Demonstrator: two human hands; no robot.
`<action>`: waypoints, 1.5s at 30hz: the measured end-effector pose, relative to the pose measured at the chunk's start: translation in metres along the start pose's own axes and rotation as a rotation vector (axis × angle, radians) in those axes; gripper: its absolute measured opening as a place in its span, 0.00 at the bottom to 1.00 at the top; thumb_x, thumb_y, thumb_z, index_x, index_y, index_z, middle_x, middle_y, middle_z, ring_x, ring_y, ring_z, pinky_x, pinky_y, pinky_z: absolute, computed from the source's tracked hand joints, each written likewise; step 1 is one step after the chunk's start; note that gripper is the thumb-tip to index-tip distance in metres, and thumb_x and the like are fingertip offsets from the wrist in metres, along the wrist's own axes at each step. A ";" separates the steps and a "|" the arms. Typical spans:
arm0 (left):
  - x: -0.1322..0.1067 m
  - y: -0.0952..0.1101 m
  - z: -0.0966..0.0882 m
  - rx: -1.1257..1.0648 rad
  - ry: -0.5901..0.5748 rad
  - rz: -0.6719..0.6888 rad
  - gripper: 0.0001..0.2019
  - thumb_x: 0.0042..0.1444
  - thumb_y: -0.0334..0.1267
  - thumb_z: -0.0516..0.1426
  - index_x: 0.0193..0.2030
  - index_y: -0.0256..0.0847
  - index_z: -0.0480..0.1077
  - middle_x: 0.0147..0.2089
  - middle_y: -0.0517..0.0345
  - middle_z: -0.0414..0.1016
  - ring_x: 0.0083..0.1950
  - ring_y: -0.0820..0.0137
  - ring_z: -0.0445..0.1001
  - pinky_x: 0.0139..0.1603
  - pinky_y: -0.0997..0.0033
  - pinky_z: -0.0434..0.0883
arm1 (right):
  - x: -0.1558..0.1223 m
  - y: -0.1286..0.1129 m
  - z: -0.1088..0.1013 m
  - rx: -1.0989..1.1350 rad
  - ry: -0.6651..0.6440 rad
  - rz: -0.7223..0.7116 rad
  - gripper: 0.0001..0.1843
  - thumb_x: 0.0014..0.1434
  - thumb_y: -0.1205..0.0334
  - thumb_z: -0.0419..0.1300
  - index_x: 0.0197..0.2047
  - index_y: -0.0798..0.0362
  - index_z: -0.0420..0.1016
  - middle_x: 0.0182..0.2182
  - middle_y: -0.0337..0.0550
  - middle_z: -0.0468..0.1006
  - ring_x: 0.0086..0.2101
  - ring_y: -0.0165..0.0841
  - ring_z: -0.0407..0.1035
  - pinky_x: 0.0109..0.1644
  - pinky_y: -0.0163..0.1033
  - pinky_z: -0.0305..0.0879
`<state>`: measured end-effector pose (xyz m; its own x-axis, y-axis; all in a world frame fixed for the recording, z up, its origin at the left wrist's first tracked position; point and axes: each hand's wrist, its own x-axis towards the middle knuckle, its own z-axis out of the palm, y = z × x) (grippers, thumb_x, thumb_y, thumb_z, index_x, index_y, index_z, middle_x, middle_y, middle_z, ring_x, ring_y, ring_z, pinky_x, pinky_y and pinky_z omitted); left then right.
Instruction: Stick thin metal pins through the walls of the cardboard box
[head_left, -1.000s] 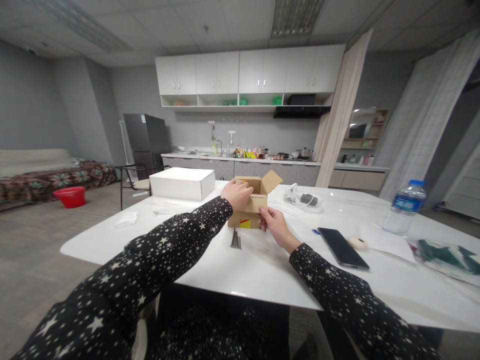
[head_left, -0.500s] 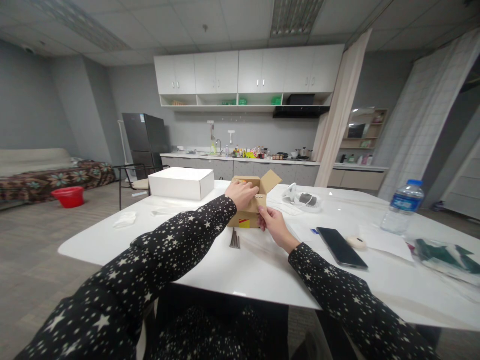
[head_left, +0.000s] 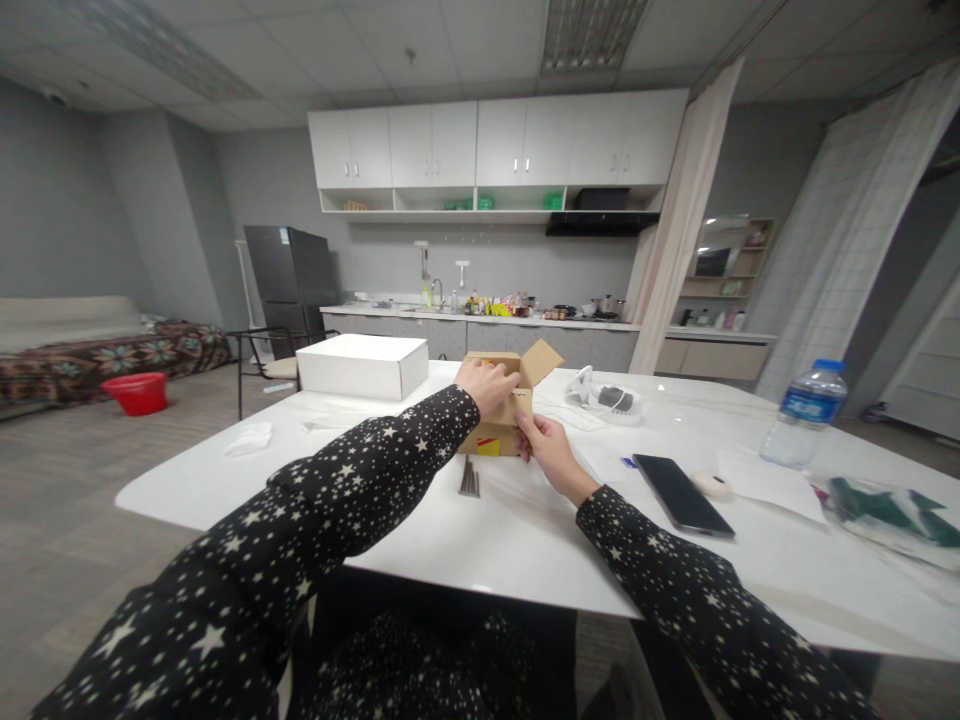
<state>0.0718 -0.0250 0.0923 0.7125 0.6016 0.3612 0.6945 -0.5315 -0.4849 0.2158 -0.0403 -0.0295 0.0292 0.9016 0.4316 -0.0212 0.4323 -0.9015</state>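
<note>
A small brown cardboard box [head_left: 469, 441] with a yellow and red label stands on the white table, its flaps raised. My left hand [head_left: 488, 385] is over the box's opening with its fingers bent down and closed; whatever they hold is hidden. With thumb and fingers, my right hand [head_left: 546, 446] pinches the front flap [head_left: 504, 408] of the box at its right corner. Several long metal nails [head_left: 469, 480] lie side by side on the table, just in front of the box.
A white box [head_left: 364, 366] sits at the back left, near crumpled white gloves [head_left: 250, 439]. To the right are a white corded device [head_left: 611, 398], a black phone [head_left: 682, 495], a round cream case [head_left: 712, 486], a water bottle [head_left: 806, 415] and a plastic bag [head_left: 892, 515].
My left hand has shifted slightly to the right over the box's opening. The right hand and the nails look the same.
</note>
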 end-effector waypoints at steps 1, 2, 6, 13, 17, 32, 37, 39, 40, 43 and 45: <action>0.000 0.001 -0.001 0.002 0.003 0.001 0.10 0.62 0.32 0.49 0.47 0.39 0.69 0.46 0.45 0.76 0.44 0.62 0.77 0.44 0.62 0.63 | 0.000 0.000 0.000 0.000 0.002 0.003 0.27 0.53 0.36 0.61 0.24 0.53 0.66 0.17 0.36 0.70 0.15 0.25 0.59 0.18 0.33 0.53; 0.000 0.001 -0.001 0.003 0.006 0.002 0.10 0.63 0.32 0.50 0.47 0.39 0.69 0.46 0.46 0.76 0.44 0.63 0.77 0.45 0.62 0.63 | 0.000 -0.001 0.000 -0.002 0.004 0.006 0.27 0.52 0.36 0.62 0.24 0.53 0.66 0.17 0.36 0.70 0.15 0.25 0.59 0.18 0.33 0.53; 0.000 0.001 -0.003 0.015 0.003 0.007 0.11 0.62 0.32 0.49 0.48 0.39 0.69 0.45 0.46 0.76 0.44 0.62 0.77 0.44 0.62 0.63 | 0.000 -0.001 0.001 -0.006 0.009 0.009 0.27 0.52 0.36 0.62 0.24 0.52 0.66 0.17 0.36 0.70 0.15 0.26 0.59 0.18 0.33 0.53; 0.002 -0.003 -0.001 -0.012 0.041 0.003 0.09 0.60 0.31 0.52 0.44 0.39 0.72 0.46 0.46 0.76 0.45 0.62 0.77 0.45 0.61 0.62 | -0.002 -0.003 0.001 -0.010 0.001 0.007 0.27 0.52 0.35 0.61 0.24 0.52 0.66 0.17 0.37 0.71 0.15 0.26 0.59 0.18 0.33 0.54; 0.003 -0.005 0.001 0.002 0.036 0.008 0.09 0.61 0.31 0.51 0.42 0.39 0.72 0.45 0.48 0.77 0.45 0.63 0.77 0.45 0.61 0.61 | -0.002 -0.004 0.002 -0.007 0.008 0.015 0.28 0.51 0.33 0.61 0.24 0.52 0.65 0.17 0.37 0.71 0.15 0.26 0.59 0.18 0.33 0.54; 0.001 -0.005 0.002 -0.034 0.010 -0.025 0.11 0.59 0.31 0.50 0.43 0.42 0.72 0.45 0.50 0.77 0.41 0.64 0.78 0.46 0.61 0.64 | 0.000 0.001 0.000 -0.011 0.002 0.001 0.27 0.52 0.34 0.61 0.25 0.52 0.66 0.17 0.37 0.71 0.15 0.26 0.59 0.18 0.33 0.54; 0.002 -0.009 0.000 -0.059 -0.024 -0.034 0.11 0.61 0.32 0.49 0.45 0.43 0.70 0.47 0.50 0.77 0.45 0.62 0.77 0.44 0.62 0.66 | -0.001 0.000 0.000 0.004 0.000 0.010 0.27 0.52 0.34 0.61 0.25 0.52 0.66 0.17 0.37 0.71 0.15 0.26 0.60 0.18 0.33 0.54; 0.002 -0.010 -0.001 -0.076 -0.016 -0.032 0.10 0.61 0.32 0.48 0.44 0.43 0.69 0.48 0.51 0.77 0.46 0.62 0.77 0.44 0.63 0.66 | -0.001 -0.001 0.000 0.008 0.001 0.013 0.28 0.51 0.34 0.61 0.25 0.52 0.66 0.17 0.37 0.71 0.15 0.26 0.59 0.18 0.33 0.54; 0.003 -0.010 -0.001 -0.084 -0.010 -0.031 0.09 0.61 0.32 0.49 0.43 0.43 0.69 0.48 0.51 0.77 0.46 0.63 0.77 0.44 0.64 0.66 | -0.001 -0.001 0.000 0.007 0.003 0.014 0.28 0.51 0.34 0.61 0.25 0.52 0.66 0.17 0.37 0.70 0.15 0.26 0.59 0.18 0.33 0.54; 0.004 -0.012 -0.001 -0.101 0.000 -0.032 0.08 0.61 0.32 0.49 0.42 0.43 0.68 0.47 0.53 0.77 0.46 0.64 0.77 0.45 0.65 0.66 | -0.001 -0.001 0.000 -0.003 0.004 0.007 0.28 0.52 0.34 0.61 0.25 0.53 0.66 0.17 0.38 0.71 0.15 0.26 0.59 0.18 0.33 0.54; 0.004 -0.013 0.000 -0.115 -0.001 -0.035 0.08 0.61 0.31 0.49 0.41 0.43 0.68 0.47 0.54 0.78 0.45 0.65 0.77 0.45 0.65 0.66 | -0.001 0.000 0.000 -0.003 0.002 0.006 0.27 0.52 0.35 0.61 0.25 0.53 0.66 0.17 0.38 0.71 0.15 0.26 0.59 0.18 0.33 0.54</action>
<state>0.0661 -0.0158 0.1002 0.6878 0.6216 0.3750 0.7257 -0.5750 -0.3778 0.2159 -0.0415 -0.0296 0.0311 0.9043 0.4258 -0.0181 0.4265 -0.9043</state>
